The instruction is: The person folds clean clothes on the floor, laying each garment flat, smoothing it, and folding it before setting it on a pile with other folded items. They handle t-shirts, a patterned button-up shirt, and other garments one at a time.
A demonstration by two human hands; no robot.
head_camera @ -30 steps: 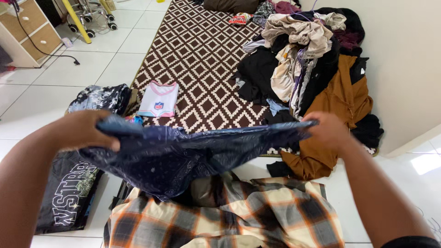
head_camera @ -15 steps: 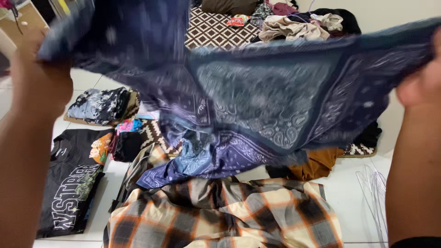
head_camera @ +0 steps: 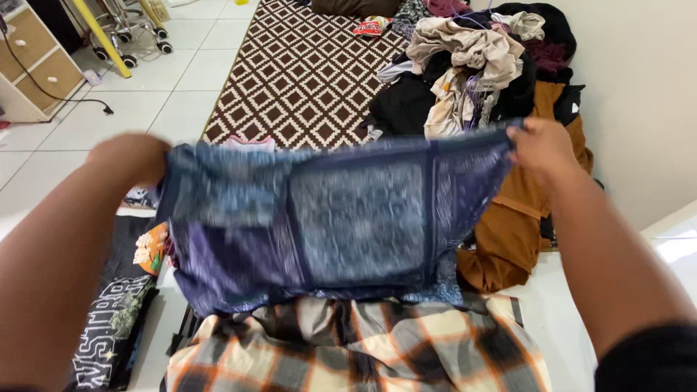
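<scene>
I hold a dark blue paisley-patterned garment [head_camera: 341,218] stretched flat in the air in front of me. My left hand [head_camera: 131,157] grips its upper left corner and my right hand [head_camera: 539,145] grips its upper right corner. The cloth hangs down and its lower edge reaches a plaid shirt in black, cream and orange [head_camera: 363,348] that lies on the floor just below.
A big pile of mixed clothes [head_camera: 472,65] lies at the far right on a brown and white diamond rug [head_camera: 305,72], with a brown garment [head_camera: 515,218] beside it. A black printed T-shirt [head_camera: 109,319] lies at left. A wooden drawer unit [head_camera: 33,62] stands far left.
The blue garment was bunched low between my hands, then flung up high and spread wide. Now it has come down and hangs flat at chest height between both hands.
</scene>
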